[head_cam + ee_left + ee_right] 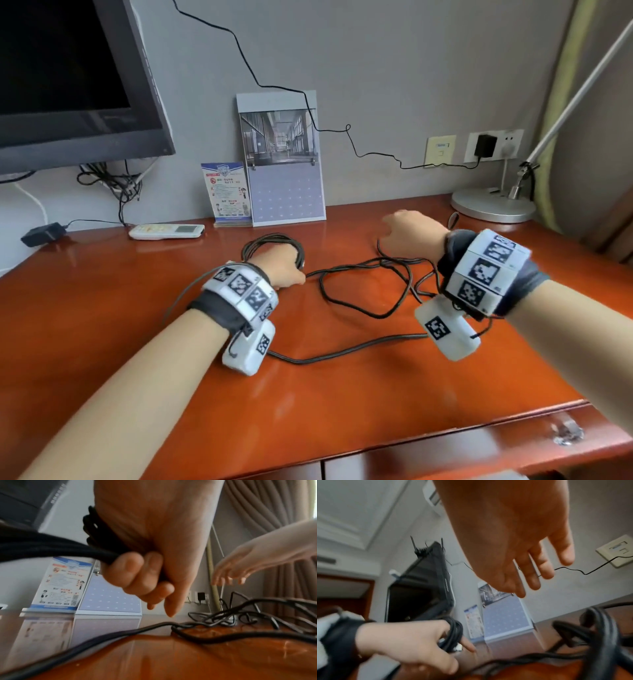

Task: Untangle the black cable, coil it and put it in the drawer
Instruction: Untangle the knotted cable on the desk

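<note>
Here left hand [282,265] grips coiled black cable [363,301]; right hand [412,236] hovers, fingers relaxed.

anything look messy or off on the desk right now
Yes: the black cable sprawls in crossing loops across the desk, only partly coiled in the left hand. The right hand hovers open.

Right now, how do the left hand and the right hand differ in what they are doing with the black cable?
The left hand has fingers curled round several coiled loops of the black cable; the right hand holds nothing, fingers straight. The left hand sits low by the glossy orange-brown wooden desk; the right hand hovers above the loose tangle. Both wear marker-covered wristbands.
</note>
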`<state>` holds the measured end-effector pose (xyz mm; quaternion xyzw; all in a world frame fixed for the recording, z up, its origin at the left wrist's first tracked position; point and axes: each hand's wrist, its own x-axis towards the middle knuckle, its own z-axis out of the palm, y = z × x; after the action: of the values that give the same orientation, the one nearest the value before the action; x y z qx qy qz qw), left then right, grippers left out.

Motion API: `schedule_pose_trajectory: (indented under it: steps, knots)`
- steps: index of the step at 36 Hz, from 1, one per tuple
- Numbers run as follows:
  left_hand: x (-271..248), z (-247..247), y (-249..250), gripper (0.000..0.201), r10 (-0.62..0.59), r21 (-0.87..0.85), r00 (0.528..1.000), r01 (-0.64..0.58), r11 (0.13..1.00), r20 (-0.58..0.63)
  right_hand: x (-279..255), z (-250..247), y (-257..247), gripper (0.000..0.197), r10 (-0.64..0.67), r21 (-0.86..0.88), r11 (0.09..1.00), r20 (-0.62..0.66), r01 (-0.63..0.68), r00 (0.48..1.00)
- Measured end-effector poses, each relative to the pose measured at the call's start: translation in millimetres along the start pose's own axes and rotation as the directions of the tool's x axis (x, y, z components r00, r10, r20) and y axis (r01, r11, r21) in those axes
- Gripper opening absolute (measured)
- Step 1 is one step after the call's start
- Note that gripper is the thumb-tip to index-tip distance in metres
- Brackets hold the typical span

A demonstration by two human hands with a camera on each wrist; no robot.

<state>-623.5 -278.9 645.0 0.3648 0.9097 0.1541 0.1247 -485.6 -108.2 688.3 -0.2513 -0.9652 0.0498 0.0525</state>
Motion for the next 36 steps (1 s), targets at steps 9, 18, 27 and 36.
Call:
schedule_pose_trajectory:
  steps: [9,18,27,36]
  knots:
    - [24,14,11,0.014,0.022,0.237,0.998,-0.035,0.971,0.056,40,54,-8,0.038,0.016,-0.163,0.986,0.334,0.041,0.943]
    - [33,15,7,0.031,0.071,0.251,0.993,-0.091,0.964,0.091,36,50,1,0.028,-0.119,0.071,0.992,0.206,0.106,0.971]
    - [30,8,16,0.021,0.174,-0.075,0.924,-0.211,0.975,-0.34,29,42,14,0.027,0.121,0.239,0.967,-0.12,-0.089,0.985]
    - [15,-9,25,0.05,0.269,0.13,0.71,-0.244,0.961,-0.651,28,31,9,0.05,0.059,0.287,0.956,-0.405,0.066,0.912]
